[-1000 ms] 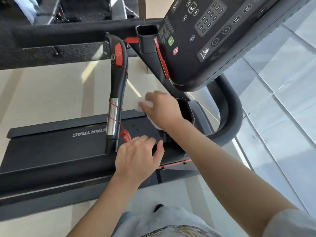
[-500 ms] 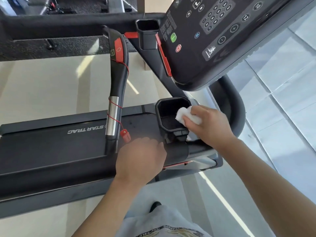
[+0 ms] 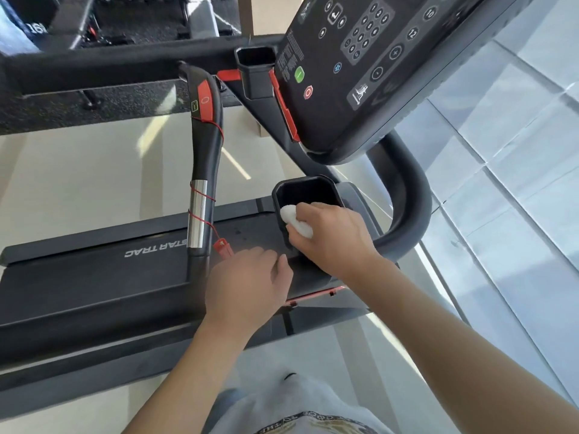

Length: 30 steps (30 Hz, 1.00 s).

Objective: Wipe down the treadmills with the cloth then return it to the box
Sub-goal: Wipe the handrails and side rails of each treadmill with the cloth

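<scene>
I look down on a black treadmill (image 3: 94,277) marked STAR TRAC. My right hand (image 3: 332,239) grips a bunched white cloth (image 3: 294,219) and holds it against the near left rim of a black cup holder (image 3: 307,191) below the console. My left hand (image 3: 247,286) rests on the treadmill's black crossbar just left of that cup holder, fingers loosely curled and holding nothing. The box is not in view.
The console (image 3: 360,64) with buttons hangs above at the upper right. A centre handlebar (image 3: 203,151) with a red safety cord (image 3: 223,245) stands left of my hands. A second cup holder (image 3: 255,70) sits further off. A curved black rail (image 3: 407,195) arcs at right.
My right hand has carried the cloth from the right side of the cup holder to its near left rim. My left hand has stayed on the crossbar.
</scene>
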Each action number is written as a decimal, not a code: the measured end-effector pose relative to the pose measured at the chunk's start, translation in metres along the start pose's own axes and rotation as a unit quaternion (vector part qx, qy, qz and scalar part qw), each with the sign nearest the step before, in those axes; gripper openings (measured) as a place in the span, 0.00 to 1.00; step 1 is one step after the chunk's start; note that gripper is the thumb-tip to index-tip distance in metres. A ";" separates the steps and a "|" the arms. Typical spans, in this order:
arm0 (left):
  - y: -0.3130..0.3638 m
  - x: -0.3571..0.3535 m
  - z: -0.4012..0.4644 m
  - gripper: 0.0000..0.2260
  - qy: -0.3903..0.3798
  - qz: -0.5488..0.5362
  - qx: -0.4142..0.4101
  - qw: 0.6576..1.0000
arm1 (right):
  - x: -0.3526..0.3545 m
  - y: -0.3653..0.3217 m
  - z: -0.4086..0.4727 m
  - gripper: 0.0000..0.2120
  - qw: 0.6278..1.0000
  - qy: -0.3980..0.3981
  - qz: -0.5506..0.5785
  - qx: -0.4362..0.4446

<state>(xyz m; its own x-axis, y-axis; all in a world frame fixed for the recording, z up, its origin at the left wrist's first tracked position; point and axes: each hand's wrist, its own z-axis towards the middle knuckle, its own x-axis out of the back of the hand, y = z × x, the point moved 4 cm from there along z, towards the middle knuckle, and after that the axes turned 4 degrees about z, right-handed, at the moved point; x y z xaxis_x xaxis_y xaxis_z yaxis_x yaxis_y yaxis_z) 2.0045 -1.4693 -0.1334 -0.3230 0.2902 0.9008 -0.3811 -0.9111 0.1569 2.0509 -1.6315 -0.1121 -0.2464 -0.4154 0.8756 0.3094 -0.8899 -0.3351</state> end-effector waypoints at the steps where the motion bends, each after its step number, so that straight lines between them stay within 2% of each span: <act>1: 0.000 0.000 0.000 0.18 0.002 0.001 -0.002 1.000 | 0.004 0.000 -0.005 0.18 1.000 0.010 0.010 0.018; 3: -0.001 -0.001 0.001 0.18 0.005 0.002 -0.002 1.000 | 0.009 0.003 -0.014 0.16 0.998 0.016 0.021 0.049; 6: 0.000 -0.001 0.001 0.18 0.012 0.001 0.000 1.000 | 0.012 0.005 -0.016 0.07 0.996 0.001 0.004 0.091; 9: 0.001 -0.001 0.002 0.18 0.016 0.001 -0.003 1.000 | 0.000 -0.004 -0.001 0.08 0.993 -0.023 0.015 0.115; 17: 0.002 0.003 0.000 0.18 0.007 0.001 0.005 1.000 | -0.037 -0.008 0.086 0.14 1.000 0.006 0.011 -0.001; 20: 0.000 0.003 -0.001 0.19 0.004 -0.004 0.008 1.000 | -0.040 0.002 0.093 0.11 0.999 0.002 -0.013 -0.037; 23: -0.001 0.001 -0.002 0.20 0.003 -0.010 0.014 1.000 | -0.029 0.016 0.091 0.14 0.995 0.043 0.007 -0.087; 28: -0.001 0.001 -0.003 0.20 0.001 -0.009 0.014 1.000 | -0.022 0.013 0.055 0.14 0.998 -0.021 -0.005 -0.060; 30: -0.001 0.002 -0.003 0.20 -0.008 -0.011 0.014 1.000 | -0.019 0.007 0.036 0.16 0.999 -0.007 -0.014 -0.040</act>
<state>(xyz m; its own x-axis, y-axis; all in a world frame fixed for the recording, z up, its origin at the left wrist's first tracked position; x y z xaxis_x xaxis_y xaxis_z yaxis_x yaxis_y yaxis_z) 2.0018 -1.4671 -0.1330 -0.3019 0.3052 0.9032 -0.3632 -0.9127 0.1870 2.0908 -1.6232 -0.1182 -0.2417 -0.3874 0.8897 0.2273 -0.9139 -0.3362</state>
